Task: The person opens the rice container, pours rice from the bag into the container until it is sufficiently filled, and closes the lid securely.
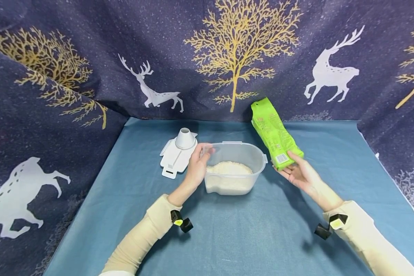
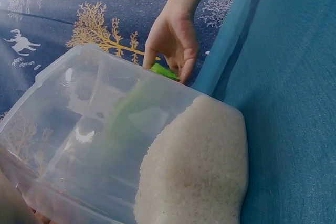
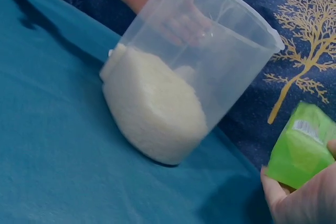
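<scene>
A translucent plastic container (image 1: pixel 234 184), partly filled with white rice (image 1: pixel 229 168), stands near the middle of the table. My left hand (image 1: pixel 196 165) grips its left rim, the thumb outside and fingertips showing through the wall. To the right, my right hand (image 1: pixel 301 174) holds a bright green bag (image 1: pixel 274 132) by its bottom end, between thumb and fingers. The bag leans away toward the back, its barcode end nearest me. In the right wrist view, the green bag (image 3: pixel 299 150) appears beside the container; in the left wrist view it shows blurred through the container wall (image 2: pixel 94 93).
Left of the container lies a white lid (image 1: pixel 176 157) with a white cone-shaped piece (image 1: pixel 185 138) on it. A blue cloth (image 1: pixel 234 237) covers the table. Behind it hangs a dark curtain (image 1: pixel 200 88) printed with deer and trees.
</scene>
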{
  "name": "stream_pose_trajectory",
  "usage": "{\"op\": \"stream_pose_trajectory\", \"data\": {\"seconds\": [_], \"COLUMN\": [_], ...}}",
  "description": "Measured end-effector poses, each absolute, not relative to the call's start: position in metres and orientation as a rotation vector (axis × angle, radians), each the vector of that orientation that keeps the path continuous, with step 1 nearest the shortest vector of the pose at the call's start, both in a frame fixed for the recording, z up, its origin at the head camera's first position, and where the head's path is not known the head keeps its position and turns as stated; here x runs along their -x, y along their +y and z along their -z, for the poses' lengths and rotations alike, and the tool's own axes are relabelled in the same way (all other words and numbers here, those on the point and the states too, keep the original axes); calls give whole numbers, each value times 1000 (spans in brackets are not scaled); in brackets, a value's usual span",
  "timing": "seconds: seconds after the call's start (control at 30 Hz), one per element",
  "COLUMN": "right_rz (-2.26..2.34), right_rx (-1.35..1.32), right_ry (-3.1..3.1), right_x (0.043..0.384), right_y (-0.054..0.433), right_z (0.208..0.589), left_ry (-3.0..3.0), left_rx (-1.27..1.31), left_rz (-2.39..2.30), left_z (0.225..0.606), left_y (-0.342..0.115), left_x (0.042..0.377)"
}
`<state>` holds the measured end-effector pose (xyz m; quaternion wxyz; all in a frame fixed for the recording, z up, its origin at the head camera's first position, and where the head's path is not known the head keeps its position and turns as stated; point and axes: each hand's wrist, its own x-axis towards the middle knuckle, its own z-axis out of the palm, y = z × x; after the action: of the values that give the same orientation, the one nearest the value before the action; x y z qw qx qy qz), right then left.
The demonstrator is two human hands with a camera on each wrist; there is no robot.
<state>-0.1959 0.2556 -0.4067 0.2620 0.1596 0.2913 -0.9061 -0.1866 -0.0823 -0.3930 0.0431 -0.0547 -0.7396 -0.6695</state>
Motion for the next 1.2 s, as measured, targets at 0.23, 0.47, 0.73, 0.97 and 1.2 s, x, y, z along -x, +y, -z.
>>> {"op": "stream_pose_trajectory", "data": {"seconds": [0.23, 0.47, 0.73, 0.97, 1.2], "right_rz": [2439, 2487, 2491, 2423, 2361], "right_rx": [-519, -628, -684, -703, -710], "right_ry": [813, 798, 995, 1229, 1307], "right_x": [189, 182, 173, 173, 170], "right_y": [255, 257, 253, 251, 253], "right_z": [406, 406, 404, 404, 407], "left_ry": [-2250, -2245, -2229, -2212, -2229], "left_rx": [162, 145, 155, 143, 145], "left_rz": [2061, 2054, 2060, 2083, 2063], "left_z": [392, 392, 392, 393, 393], "left_y": [-81, -82, -80, -80, -80], "left_x": [186, 184, 185, 187, 185]}}
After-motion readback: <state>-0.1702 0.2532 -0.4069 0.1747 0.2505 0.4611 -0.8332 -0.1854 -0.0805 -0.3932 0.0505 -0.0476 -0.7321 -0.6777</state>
